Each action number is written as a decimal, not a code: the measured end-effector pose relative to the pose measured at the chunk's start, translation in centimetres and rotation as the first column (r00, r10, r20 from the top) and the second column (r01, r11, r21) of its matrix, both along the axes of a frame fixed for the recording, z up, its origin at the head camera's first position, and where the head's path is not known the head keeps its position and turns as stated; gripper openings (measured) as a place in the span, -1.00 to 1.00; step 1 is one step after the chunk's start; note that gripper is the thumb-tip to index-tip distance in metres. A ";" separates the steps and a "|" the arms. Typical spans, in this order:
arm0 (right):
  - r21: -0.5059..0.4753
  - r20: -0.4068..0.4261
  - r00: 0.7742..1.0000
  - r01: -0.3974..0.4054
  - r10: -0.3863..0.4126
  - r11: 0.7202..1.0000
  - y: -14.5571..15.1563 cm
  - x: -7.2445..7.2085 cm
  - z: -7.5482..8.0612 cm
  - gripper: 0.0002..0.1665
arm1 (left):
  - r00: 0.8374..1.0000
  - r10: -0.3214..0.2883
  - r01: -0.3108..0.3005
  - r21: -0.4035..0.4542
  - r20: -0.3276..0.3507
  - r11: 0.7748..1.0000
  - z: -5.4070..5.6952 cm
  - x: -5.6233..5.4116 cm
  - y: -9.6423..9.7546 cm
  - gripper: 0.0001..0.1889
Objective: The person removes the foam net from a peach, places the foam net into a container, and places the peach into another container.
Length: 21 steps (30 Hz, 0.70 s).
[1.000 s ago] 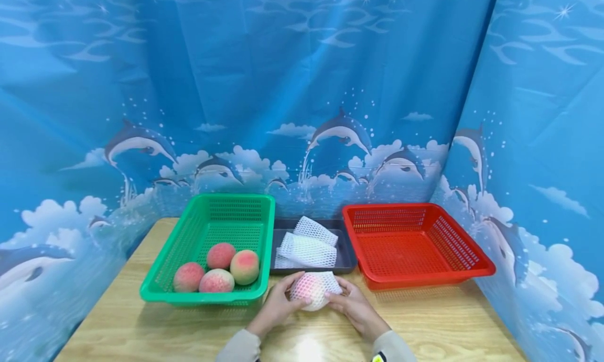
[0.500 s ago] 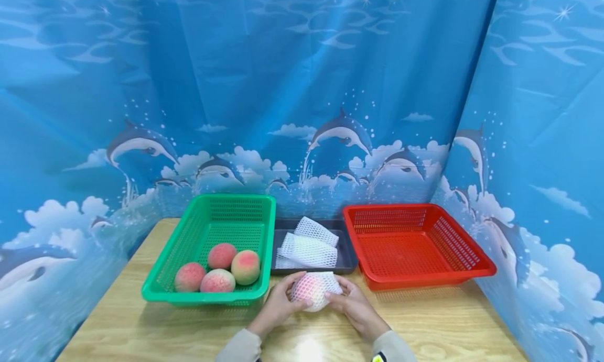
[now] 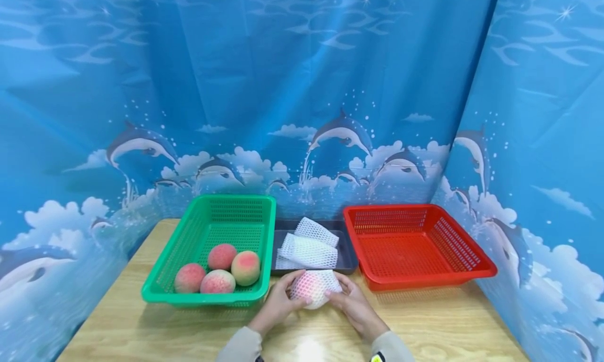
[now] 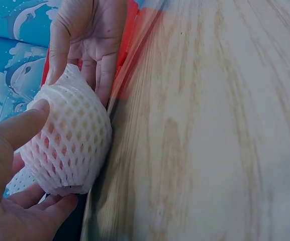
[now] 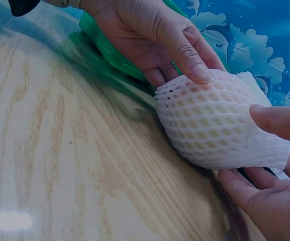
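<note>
A peach [image 3: 309, 289] inside a white foam net sleeve [image 4: 72, 133] is held between both hands, above the table's front middle. My left hand [image 3: 282, 300] grips its left end, thumb on the near side and fingers around the far side. At the other end my right hand [image 3: 353, 305] pinches the loose end of the net [image 5: 270, 145] between thumb and fingers. In both wrist views the net spreads over the fruit, and pink skin shows through its holes.
Several bare peaches [image 3: 219, 270] lie in a green basket [image 3: 155, 294] at the left. Behind the hands, a dark tray [image 3: 348, 262] bears several flat foam nets [image 3: 311, 249]. A red basket [image 3: 424, 278] stands at the right on the wooden table [image 3: 198, 333].
Both hands and the netted peach have risen very slightly. The grip looks the same, and the baskets and tray stay in place.
</note>
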State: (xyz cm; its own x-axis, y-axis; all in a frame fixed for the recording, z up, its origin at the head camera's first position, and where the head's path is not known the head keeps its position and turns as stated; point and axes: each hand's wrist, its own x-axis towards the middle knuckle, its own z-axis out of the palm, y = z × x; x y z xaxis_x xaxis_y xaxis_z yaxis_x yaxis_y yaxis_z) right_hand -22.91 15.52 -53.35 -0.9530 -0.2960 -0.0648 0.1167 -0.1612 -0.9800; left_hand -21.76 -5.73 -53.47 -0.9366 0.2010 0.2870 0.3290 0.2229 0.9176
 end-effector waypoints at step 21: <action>0.242 -0.232 0.966 0.175 -0.118 0.954 0.1 0.6 2.0 -0.28 | 0.999 0.012 -0.014 -0.072 -0.035 0.997 1.7 0.4 0.2 -0.29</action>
